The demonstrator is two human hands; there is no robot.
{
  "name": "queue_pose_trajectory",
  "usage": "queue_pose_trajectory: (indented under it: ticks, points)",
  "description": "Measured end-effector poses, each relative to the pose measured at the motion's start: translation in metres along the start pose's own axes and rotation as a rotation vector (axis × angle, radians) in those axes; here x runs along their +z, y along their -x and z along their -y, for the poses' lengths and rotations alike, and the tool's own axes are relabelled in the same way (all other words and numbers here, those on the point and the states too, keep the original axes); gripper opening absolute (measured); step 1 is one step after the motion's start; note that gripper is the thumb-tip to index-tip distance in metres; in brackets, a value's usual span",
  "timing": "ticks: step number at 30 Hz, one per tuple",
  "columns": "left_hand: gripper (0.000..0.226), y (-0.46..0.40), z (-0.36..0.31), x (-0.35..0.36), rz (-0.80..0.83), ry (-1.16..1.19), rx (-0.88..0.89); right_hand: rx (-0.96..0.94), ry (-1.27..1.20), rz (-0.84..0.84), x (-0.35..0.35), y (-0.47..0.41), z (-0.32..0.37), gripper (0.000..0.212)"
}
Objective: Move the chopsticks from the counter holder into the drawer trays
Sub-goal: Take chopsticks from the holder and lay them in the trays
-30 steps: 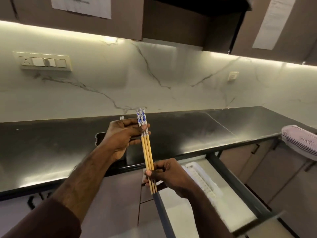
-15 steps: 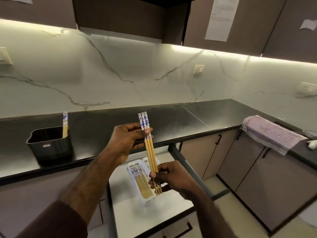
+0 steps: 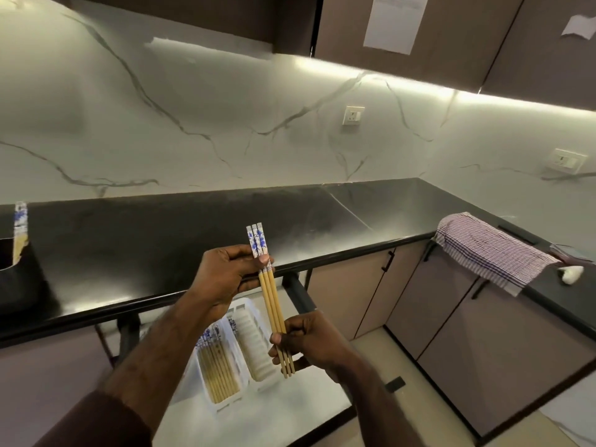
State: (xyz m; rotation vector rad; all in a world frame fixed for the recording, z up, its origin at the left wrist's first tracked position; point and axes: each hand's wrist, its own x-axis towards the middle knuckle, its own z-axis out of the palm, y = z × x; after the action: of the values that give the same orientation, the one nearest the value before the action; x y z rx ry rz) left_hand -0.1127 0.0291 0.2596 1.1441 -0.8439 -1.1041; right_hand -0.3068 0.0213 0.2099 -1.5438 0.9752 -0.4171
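A black holder (image 3: 17, 279) stands at the far left edge of the dark table (image 3: 167, 253), well to the left of both hands, with one blue-and-white-topped chopstick (image 3: 19, 233) rising from it. Moving right, the left hand (image 3: 225, 279) is raised above the table's front edge, its thumb and fingers pinched on the patterned upper ends of three chopsticks (image 3: 271, 298) held side by side. The bundle runs down and slightly right to the right hand (image 3: 309, 341), whose curled fingers grip the plain wooden shafts near their lower tips, which stick out below the fist. Beneath both hands an open drawer (image 3: 290, 404) holds two white trays: the left tray (image 3: 235, 366), under the left forearm, contains a row of chopsticks lying lengthwise, and the right tray (image 3: 258, 346), just below and left of the right hand, shows only its ribbed floor. Further right of the right hand, a striped cloth (image 3: 490, 250) is draped over the table's edge above closed cabinet doors, with a small white object (image 3: 571, 272) beside it
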Motion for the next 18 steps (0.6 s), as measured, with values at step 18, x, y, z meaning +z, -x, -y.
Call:
queue_pose_trajectory:
  ticks: [18]
  points:
    - [0.013,-0.115,0.139,-0.017,-0.149,-0.179,-0.287,0.246,0.165,0.033,-0.024,-0.149,-0.119,0.018]
